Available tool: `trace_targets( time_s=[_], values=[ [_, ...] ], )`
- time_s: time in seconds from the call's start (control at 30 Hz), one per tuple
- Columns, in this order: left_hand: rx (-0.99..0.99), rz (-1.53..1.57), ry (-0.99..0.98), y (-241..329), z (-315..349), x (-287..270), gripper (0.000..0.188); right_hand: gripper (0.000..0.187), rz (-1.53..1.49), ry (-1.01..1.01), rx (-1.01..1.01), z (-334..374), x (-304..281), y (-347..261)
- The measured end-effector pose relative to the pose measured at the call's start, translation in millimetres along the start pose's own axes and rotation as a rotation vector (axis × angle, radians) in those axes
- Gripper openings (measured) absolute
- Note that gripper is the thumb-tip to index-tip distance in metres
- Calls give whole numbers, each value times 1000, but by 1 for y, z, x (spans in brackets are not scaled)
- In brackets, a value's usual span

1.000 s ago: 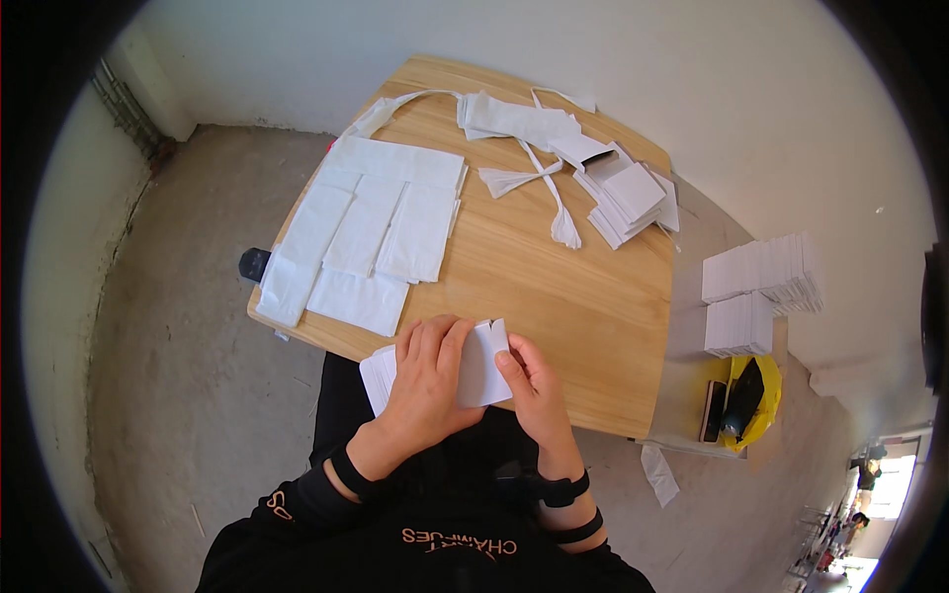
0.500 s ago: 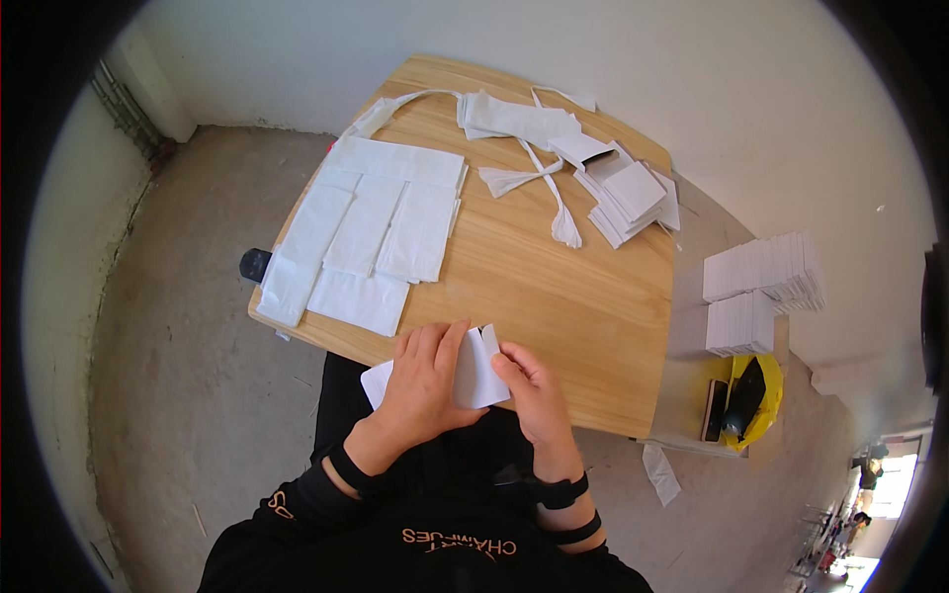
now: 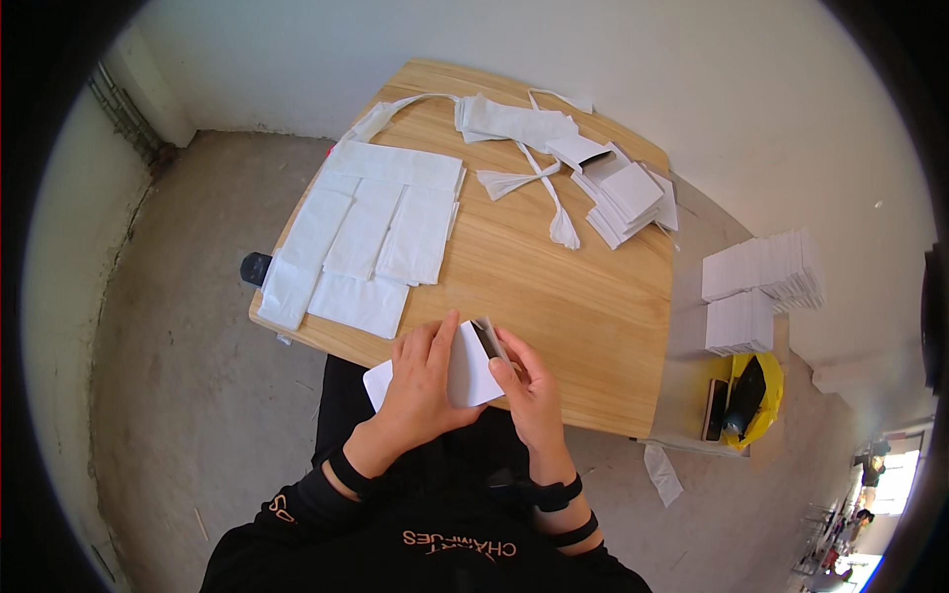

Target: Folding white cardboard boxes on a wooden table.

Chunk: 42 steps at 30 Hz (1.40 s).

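1. The left hand covers the middle of the white carton.
2. The right hand hides part of the carton's right edge.
3. The picture's lower edge cuts off the black sweatshirt.
4. Distant people at far right are too small and blurred to make out.

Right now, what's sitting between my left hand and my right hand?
The head view shows a white carton between your left hand and right hand, with a dark opening at its far end.
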<state>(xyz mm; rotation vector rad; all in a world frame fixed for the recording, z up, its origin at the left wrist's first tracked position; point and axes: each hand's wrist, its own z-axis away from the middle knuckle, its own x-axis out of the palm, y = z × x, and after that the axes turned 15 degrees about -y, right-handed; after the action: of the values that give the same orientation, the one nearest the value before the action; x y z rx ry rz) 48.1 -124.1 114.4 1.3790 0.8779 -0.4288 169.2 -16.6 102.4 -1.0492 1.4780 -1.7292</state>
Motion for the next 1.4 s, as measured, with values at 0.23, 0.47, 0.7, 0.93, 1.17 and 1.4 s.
trace_targets(
  time_s=[0.23, 0.47, 0.7, 0.93, 1.17, 1.4],
  values=[
    [8, 6, 7, 2, -2, -1, 107, 36, -33, 21, -31, -1, 3, -5],
    [54, -56, 57, 4, -2, -2, 105, 30, -144, 80, 36, -3, 5, 0],
    [80, -69, 85, 7, -4, -1, 102, 19, -244, 187, 47, -4, 3, 0],
    [82, -140, 88, 7, -3, 1, 98, 18, -157, 203, 76, -5, -9, 7],
    [81, -169, 50, 7, -3, 0, 94, 15, -28, 171, 132, -5, -15, 5],
    [51, -137, 34, 10, -3, -3, 99, 13, 601, 226, -118, -2, 4, -16]
  ],
)
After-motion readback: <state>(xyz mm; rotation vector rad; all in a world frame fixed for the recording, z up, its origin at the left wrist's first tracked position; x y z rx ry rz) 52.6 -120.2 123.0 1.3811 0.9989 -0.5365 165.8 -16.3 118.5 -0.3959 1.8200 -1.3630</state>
